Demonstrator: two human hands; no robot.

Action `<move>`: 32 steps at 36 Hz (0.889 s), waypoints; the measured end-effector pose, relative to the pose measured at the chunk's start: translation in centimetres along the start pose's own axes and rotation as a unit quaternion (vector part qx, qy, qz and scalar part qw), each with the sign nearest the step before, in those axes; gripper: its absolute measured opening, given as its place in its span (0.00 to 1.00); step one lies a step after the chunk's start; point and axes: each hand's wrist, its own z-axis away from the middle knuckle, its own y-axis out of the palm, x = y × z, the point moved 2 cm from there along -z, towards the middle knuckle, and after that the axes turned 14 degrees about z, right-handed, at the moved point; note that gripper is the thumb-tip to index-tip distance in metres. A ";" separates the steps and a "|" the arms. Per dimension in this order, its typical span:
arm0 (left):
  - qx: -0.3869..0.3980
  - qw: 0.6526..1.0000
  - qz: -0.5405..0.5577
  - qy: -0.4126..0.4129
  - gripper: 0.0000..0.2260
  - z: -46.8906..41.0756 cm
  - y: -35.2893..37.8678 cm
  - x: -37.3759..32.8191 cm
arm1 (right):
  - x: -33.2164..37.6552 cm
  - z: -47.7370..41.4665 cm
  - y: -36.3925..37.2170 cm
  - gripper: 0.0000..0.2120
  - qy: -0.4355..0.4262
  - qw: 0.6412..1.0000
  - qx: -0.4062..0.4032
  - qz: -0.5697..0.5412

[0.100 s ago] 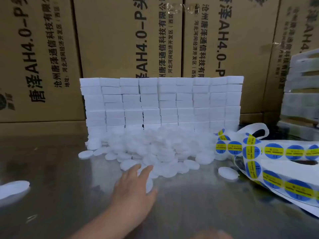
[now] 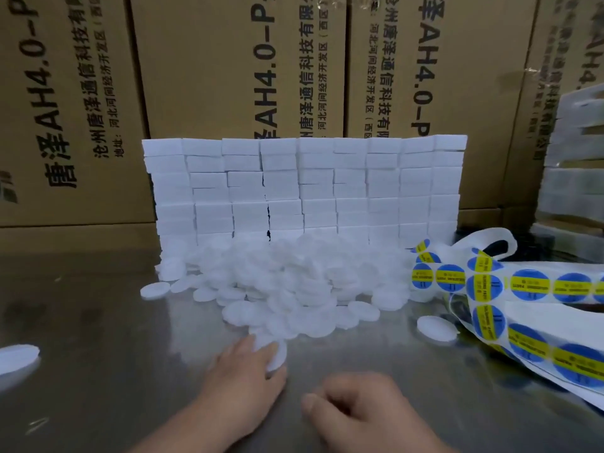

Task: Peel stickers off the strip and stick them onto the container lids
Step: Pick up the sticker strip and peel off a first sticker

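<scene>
A heap of round white lids (image 2: 294,289) lies mid-table in front of a wall of stacked white blocks (image 2: 304,191). My left hand (image 2: 242,374) reaches to the heap's near edge and pinches one white lid (image 2: 277,356), tilted, between thumb and fingers. My right hand (image 2: 356,407) hovers low beside it with curled fingers; nothing shows in it. The sticker strip (image 2: 529,289), white backing with round blue-and-yellow stickers, lies looped at the right, clear of both hands.
Two single lids lie apart: a stray lid (image 2: 436,328) by the strip and a second lid (image 2: 16,358) at the left edge. Cardboard boxes (image 2: 228,76) close off the back. Wrapped stacks (image 2: 572,174) stand at the right. The steel tabletop (image 2: 98,338) is reflective.
My left hand has drawn back toward me a little with the lid. My right hand has risen into view at the bottom.
</scene>
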 end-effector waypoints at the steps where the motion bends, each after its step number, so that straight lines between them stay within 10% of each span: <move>1: 0.006 1.000 0.006 0.012 0.20 -0.2 0.4 0.3 | -1.4 -0.9 -0.1 0.10 0.039 0.999 -0.028 0.011; 11: -0.028 0.996 0.047 0.065 0.19 -0.8 0.7 1.0 | -8.9 -5.2 -5.1 0.08 0.217 0.940 -0.106 0.239; 21: -0.029 0.993 0.065 0.091 0.19 -0.4 0.5 0.4 | -13.9 0.7 -13.1 0.19 0.372 0.740 -0.031 0.560; 32: -0.035 0.991 0.078 0.102 0.17 -0.2 0.4 0.4 | -14.1 0.4 -12.1 0.26 0.423 0.805 -0.158 0.385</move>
